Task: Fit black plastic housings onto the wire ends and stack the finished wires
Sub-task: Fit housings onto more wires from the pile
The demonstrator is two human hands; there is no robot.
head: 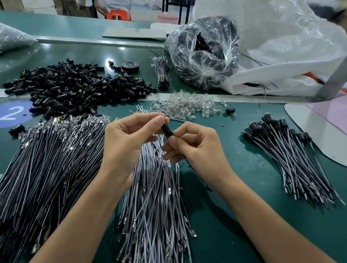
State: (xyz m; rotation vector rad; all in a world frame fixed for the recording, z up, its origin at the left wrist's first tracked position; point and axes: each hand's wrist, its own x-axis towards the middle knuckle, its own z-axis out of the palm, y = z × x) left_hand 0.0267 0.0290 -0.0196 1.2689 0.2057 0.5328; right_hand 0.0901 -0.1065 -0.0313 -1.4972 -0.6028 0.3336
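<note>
Both hands pinch one black housing (166, 129) between them: the left hand (128, 143) at its top, the right hand (196, 148) at its lower end with a wire. The finished wires (286, 153) lie on the desk (240, 223) right of the right hand; loose housings (75, 85) are heaped beyond the left hand.

Both hands hold one black housing (167, 129) above the green table (252, 221).

The left hand (128, 143) pinches the housing's upper end; the right hand (196, 148) pinches its lower end, and a thin wire (187, 163) trails down beside the right palm. Under the hands lies a heap of grey wires (152, 203), with a larger heap of dark wires (37, 177) to the left. The stack of finished wires (286, 153) lies to the right, housings pointing away. Behind are the loose housing pile (73, 88), clear bulbs (186, 105), a tape roll (130, 66), and a clear bag (203, 53) of black parts.
</note>
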